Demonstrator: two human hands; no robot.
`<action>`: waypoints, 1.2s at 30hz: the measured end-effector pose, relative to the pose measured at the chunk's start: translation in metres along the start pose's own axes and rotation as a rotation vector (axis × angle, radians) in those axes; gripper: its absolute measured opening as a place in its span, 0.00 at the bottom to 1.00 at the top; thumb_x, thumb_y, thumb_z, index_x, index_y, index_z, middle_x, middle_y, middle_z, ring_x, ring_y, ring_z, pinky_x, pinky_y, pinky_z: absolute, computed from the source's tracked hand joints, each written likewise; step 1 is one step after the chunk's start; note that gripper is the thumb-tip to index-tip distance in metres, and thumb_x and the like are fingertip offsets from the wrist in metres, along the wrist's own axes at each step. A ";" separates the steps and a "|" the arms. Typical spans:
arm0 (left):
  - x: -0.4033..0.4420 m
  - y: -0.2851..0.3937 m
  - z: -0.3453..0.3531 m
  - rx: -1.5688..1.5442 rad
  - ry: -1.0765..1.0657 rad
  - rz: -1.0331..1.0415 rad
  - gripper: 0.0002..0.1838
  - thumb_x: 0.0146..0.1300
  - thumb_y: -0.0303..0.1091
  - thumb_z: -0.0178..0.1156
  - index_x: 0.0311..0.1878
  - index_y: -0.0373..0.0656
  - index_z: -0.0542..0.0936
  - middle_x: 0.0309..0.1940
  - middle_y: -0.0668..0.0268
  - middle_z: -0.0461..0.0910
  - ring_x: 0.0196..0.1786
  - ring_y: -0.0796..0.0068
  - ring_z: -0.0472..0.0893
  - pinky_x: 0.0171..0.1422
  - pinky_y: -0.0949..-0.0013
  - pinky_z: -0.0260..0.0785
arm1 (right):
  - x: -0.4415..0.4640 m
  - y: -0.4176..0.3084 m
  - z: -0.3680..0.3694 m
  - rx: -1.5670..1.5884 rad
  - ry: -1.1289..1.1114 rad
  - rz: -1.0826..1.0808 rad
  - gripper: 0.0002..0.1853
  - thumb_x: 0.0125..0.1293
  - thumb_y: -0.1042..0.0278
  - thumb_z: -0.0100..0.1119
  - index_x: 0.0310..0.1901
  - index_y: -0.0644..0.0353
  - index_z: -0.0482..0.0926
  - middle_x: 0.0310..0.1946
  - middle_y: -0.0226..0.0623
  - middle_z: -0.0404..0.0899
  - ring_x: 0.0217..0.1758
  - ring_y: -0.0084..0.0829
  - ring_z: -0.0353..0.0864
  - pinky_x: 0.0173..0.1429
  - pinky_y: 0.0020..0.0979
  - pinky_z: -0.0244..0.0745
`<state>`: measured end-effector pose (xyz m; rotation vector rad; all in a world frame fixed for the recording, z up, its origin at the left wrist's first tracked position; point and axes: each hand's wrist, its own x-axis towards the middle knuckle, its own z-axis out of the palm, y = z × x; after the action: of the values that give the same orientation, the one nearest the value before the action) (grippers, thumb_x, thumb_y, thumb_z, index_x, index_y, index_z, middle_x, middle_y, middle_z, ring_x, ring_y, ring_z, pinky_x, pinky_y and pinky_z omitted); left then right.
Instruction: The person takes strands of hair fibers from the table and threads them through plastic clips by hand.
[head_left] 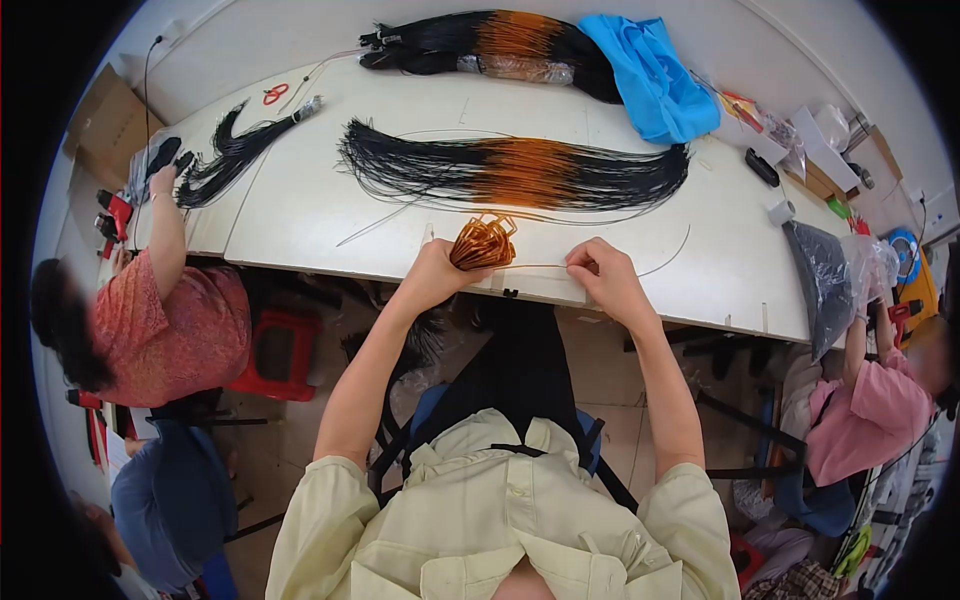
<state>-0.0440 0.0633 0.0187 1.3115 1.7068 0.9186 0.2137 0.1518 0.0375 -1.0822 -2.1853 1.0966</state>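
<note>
My left hand (437,273) is wrapped around a bundle of wires (483,243), whose orange bent parts fan out above the fist. One thin wire (535,266) runs from this bundle to my right hand (608,277). The fingers of my right hand pinch that wire, and its dark end curves up to the right. Just beyond both hands, a wide loose spread of black wires with an orange middle (530,172) lies across the table. The ends of the held bundle below my left hand are partly hidden by the table edge.
On the white table (300,225), a tied black wire bundle (250,150) and red scissors (275,94) lie left. Behind are more black-orange wires (500,45) and a blue cloth (650,80). A person in red (190,330) sits left, another in pink (870,415) right.
</note>
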 end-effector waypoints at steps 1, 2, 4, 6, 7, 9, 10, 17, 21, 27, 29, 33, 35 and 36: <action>0.000 0.001 0.000 0.003 0.002 0.004 0.11 0.53 0.29 0.72 0.35 0.31 0.84 0.25 0.68 0.81 0.25 0.81 0.72 0.32 0.76 0.68 | 0.001 0.001 0.000 0.005 0.001 0.002 0.02 0.60 0.79 0.58 0.32 0.67 0.77 0.35 0.37 0.79 0.32 0.29 0.74 0.40 0.27 0.71; 0.000 0.001 0.000 0.006 0.004 0.008 0.11 0.54 0.29 0.72 0.35 0.31 0.84 0.25 0.68 0.81 0.25 0.81 0.72 0.33 0.76 0.68 | 0.001 0.001 0.000 0.010 0.002 0.003 0.02 0.60 0.79 0.59 0.31 0.66 0.76 0.35 0.37 0.79 0.32 0.28 0.73 0.41 0.26 0.71; -0.001 0.002 -0.001 0.013 0.005 0.015 0.11 0.54 0.29 0.72 0.35 0.30 0.84 0.25 0.69 0.81 0.25 0.81 0.73 0.33 0.77 0.68 | 0.001 0.002 0.001 0.020 0.003 0.010 0.03 0.60 0.80 0.59 0.30 0.65 0.75 0.36 0.35 0.81 0.31 0.26 0.73 0.41 0.24 0.71; -0.001 0.001 -0.001 0.006 0.004 0.010 0.11 0.54 0.29 0.72 0.35 0.30 0.84 0.25 0.69 0.81 0.25 0.81 0.73 0.33 0.77 0.68 | 0.001 0.002 0.001 0.022 0.002 0.011 0.04 0.60 0.80 0.59 0.30 0.65 0.74 0.36 0.35 0.81 0.32 0.26 0.73 0.41 0.24 0.71; -0.001 0.000 -0.001 -0.002 0.004 0.006 0.11 0.54 0.28 0.72 0.35 0.30 0.84 0.25 0.69 0.81 0.25 0.81 0.73 0.33 0.77 0.68 | 0.000 0.002 0.001 0.023 0.000 0.012 0.04 0.60 0.80 0.58 0.29 0.65 0.74 0.36 0.35 0.81 0.32 0.26 0.73 0.41 0.24 0.71; 0.000 -0.001 -0.002 -0.016 0.006 -0.001 0.11 0.53 0.28 0.72 0.35 0.30 0.83 0.25 0.69 0.81 0.25 0.81 0.73 0.33 0.76 0.68 | 0.000 0.002 0.000 0.024 -0.005 0.010 0.04 0.60 0.80 0.58 0.29 0.65 0.74 0.36 0.35 0.80 0.32 0.26 0.73 0.41 0.24 0.71; 0.000 -0.002 -0.001 -0.017 0.008 0.001 0.11 0.53 0.28 0.72 0.35 0.30 0.83 0.25 0.69 0.81 0.25 0.81 0.73 0.33 0.76 0.68 | 0.000 0.002 0.000 0.022 -0.004 0.008 0.04 0.60 0.80 0.58 0.29 0.65 0.74 0.36 0.35 0.80 0.32 0.26 0.73 0.41 0.24 0.71; 0.000 -0.003 -0.001 0.022 0.007 0.017 0.11 0.53 0.28 0.72 0.34 0.30 0.83 0.25 0.68 0.81 0.25 0.80 0.72 0.32 0.76 0.67 | -0.004 -0.004 -0.004 -0.006 -0.020 0.012 0.03 0.59 0.81 0.58 0.30 0.65 0.74 0.37 0.36 0.80 0.33 0.28 0.73 0.42 0.25 0.71; 0.000 -0.001 -0.002 0.012 0.008 0.023 0.11 0.53 0.28 0.72 0.32 0.29 0.82 0.23 0.67 0.80 0.24 0.79 0.72 0.32 0.74 0.67 | -0.006 -0.011 0.000 -0.086 0.006 -0.014 0.02 0.59 0.81 0.59 0.31 0.66 0.75 0.38 0.36 0.80 0.34 0.29 0.75 0.43 0.25 0.72; -0.003 -0.001 -0.001 -0.045 0.029 0.058 0.14 0.53 0.30 0.71 0.28 0.27 0.80 0.19 0.63 0.78 0.20 0.75 0.70 0.31 0.71 0.68 | -0.005 -0.015 0.017 -0.274 0.168 -0.212 0.01 0.59 0.80 0.60 0.32 0.66 0.77 0.41 0.36 0.80 0.36 0.30 0.76 0.44 0.26 0.73; -0.004 -0.003 -0.003 -0.091 0.047 0.062 0.14 0.53 0.30 0.72 0.28 0.27 0.80 0.19 0.64 0.78 0.20 0.75 0.69 0.31 0.71 0.68 | -0.003 -0.014 0.022 -0.303 0.202 -0.250 0.01 0.60 0.80 0.59 0.33 0.67 0.77 0.41 0.36 0.80 0.36 0.30 0.77 0.44 0.26 0.73; -0.006 -0.004 -0.006 -0.042 0.025 0.003 0.12 0.53 0.28 0.72 0.35 0.29 0.83 0.27 0.65 0.82 0.27 0.78 0.75 0.36 0.75 0.69 | -0.009 -0.009 0.014 -0.184 0.144 -0.141 0.01 0.60 0.81 0.58 0.34 0.67 0.77 0.41 0.36 0.80 0.36 0.30 0.76 0.44 0.26 0.73; -0.008 -0.004 -0.003 -0.025 0.009 -0.016 0.12 0.53 0.27 0.72 0.37 0.30 0.83 0.29 0.66 0.84 0.29 0.79 0.77 0.37 0.77 0.70 | -0.014 -0.006 0.012 -0.145 0.129 -0.098 0.01 0.60 0.81 0.58 0.34 0.67 0.77 0.41 0.36 0.80 0.36 0.30 0.76 0.44 0.26 0.73; -0.007 -0.003 -0.004 -0.028 0.004 -0.021 0.12 0.52 0.27 0.72 0.37 0.30 0.83 0.29 0.66 0.84 0.29 0.79 0.77 0.37 0.77 0.70 | -0.014 -0.008 0.012 -0.137 0.128 -0.087 0.01 0.60 0.81 0.58 0.34 0.67 0.77 0.41 0.36 0.80 0.36 0.30 0.76 0.44 0.27 0.73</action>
<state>-0.0478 0.0555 0.0192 1.2717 1.7014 0.9302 0.2096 0.1322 0.0364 -1.0729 -2.2083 0.8275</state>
